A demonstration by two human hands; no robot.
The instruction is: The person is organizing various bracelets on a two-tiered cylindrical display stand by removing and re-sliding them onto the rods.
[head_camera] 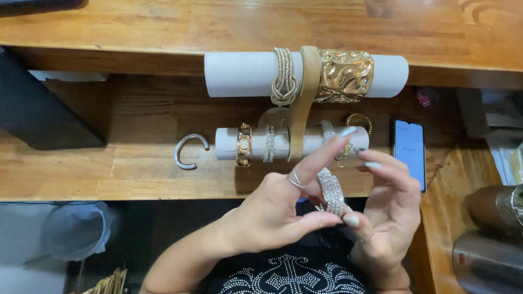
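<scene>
Two bare hands met over the near edge of a wooden desk (136,163), seen from above. The left hand (272,212) pinched one sparkling silver bangle (331,190) between thumb and curled fingers (321,220), its index finger stretched up and away; a thin silver ring (295,180) sat on that finger. The right hand (389,209) touched the same bangle from the right side, thumb tip against its lower edge, its other fingers spread loosely open. The bangle was held upright in the air, just near of a two-tier jewellery stand (303,103). The stand had two white padded rolls on one tan upright. The far, larger roll (239,73) carried two pieces: one knotted silver rope bracelet (284,76) and one wide hammered gold cuff (344,76). The near, smaller roll (229,142) carried one gold chain-link bracelet (244,144) and one slim silver bracelet (269,144) left of the upright; right of it the pieces were partly hidden by the hands and could not be counted. One open silver cuff (188,151) lay flat on the desk left of the stand. One smartphone (409,152) with a lit screen lay to the right. A raised wooden shelf (163,27) ran along the far side.
</scene>
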